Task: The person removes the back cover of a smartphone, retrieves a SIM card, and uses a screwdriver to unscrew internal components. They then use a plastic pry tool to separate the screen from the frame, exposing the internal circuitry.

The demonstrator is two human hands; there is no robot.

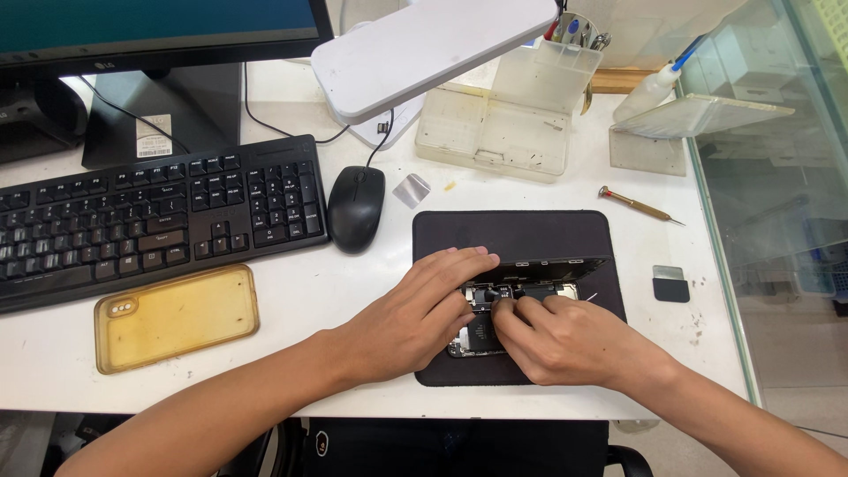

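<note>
An opened smartphone lies on a dark mat, its screen panel lifted and tilted up at the far side. My left hand rests flat over the phone's left part, fingers reaching to the raised panel's edge. My right hand presses its fingertips onto the exposed inner parts near the phone's top. Whether the right fingers pinch anything small is hidden. Most of the phone body is covered by both hands.
A yellowed clear phone case lies at the left. A black keyboard and mouse sit behind. A small screwdriver, clear parts box, white lamp, glass plate and small dark square stand around.
</note>
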